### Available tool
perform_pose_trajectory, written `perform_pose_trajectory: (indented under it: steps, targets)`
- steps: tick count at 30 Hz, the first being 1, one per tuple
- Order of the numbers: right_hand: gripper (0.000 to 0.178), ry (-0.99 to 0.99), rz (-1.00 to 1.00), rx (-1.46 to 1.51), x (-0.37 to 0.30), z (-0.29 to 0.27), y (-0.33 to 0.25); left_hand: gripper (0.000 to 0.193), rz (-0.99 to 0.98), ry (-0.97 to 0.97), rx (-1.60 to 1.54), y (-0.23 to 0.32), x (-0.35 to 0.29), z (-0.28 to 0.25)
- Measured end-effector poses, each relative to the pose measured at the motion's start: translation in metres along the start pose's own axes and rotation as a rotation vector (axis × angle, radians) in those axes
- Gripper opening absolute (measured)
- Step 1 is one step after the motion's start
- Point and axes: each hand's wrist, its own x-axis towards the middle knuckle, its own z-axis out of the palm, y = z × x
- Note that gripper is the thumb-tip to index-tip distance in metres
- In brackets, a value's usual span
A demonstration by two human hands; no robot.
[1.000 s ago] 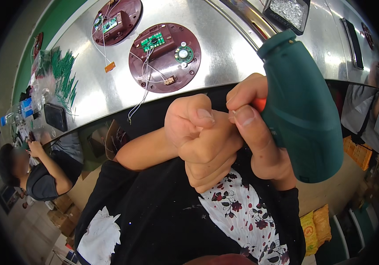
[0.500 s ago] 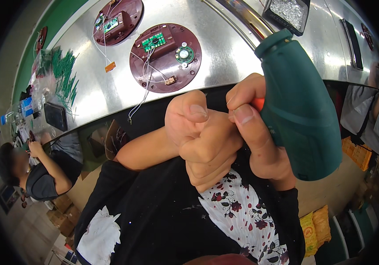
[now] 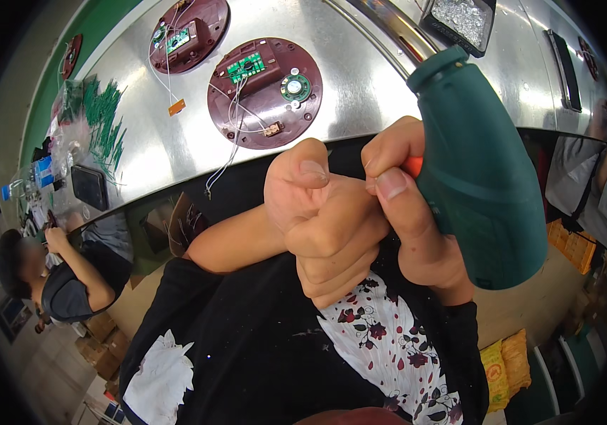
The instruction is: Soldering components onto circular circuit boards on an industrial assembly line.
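Observation:
My left hand (image 3: 331, 219) is closed in front of my chest, fingers curled and thumb bent over them. Whatever its fingers hold, if anything, is hidden. Beside it on the right, my right hand (image 3: 409, 202) pinches thumb and index fingertip together on something too small to make out. A dark green power tool (image 3: 484, 177) with a metal barrel (image 3: 406, 32) hangs over the right hand and covers part of it. Just beyond the left hand, a maroon round cover (image 3: 296, 60) lies on the bench, bearing a green circuit board (image 3: 247, 67), a small speaker (image 3: 295, 88) and white wires.
Another maroon cover (image 3: 208, 46) with wires lies farther left on the metal bench (image 3: 360, 106). Green wire pieces (image 3: 101, 117) and a phone (image 3: 89, 185) are on the left side. A black tray (image 3: 459, 25) stands at the back. A person (image 3: 80, 276) sits at left.
My left thumb has shifted slightly up and left. Both hands otherwise keep their places, and the green tool stays nearly still.

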Motion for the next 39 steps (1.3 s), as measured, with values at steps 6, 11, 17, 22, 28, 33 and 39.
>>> perform_pose_trajectory:
  steps: [6,11,17,22,28,33,39]
  targets:
    - [0.009,-0.006,0.007,0.016,0.006,-0.002,-0.001,0.056,0.004,0.003,-0.001,0.005,0.003,0.000]
    - [0.009,-0.052,-0.037,-0.022,0.006,-0.003,-0.004,0.056,0.000,0.045,0.040,0.003,0.004,0.008]
    - [0.008,0.089,0.001,0.125,0.004,0.002,0.012,0.053,-0.043,0.204,0.171,0.008,0.001,0.019]
    - [0.007,0.062,-0.032,0.114,-0.002,-0.013,0.021,0.041,0.028,0.534,0.533,0.002,-0.001,0.057]
    - [0.006,0.167,-0.066,0.206,-0.002,-0.022,0.015,0.023,0.104,0.584,1.092,0.009,0.035,0.125]
    - [0.005,0.219,-0.122,0.253,-0.009,-0.036,0.029,0.018,0.193,0.818,1.964,0.070,0.058,0.150]
    - [0.007,0.288,-0.143,0.256,-0.031,-0.054,0.044,0.020,0.006,1.047,1.884,0.206,0.146,0.107]
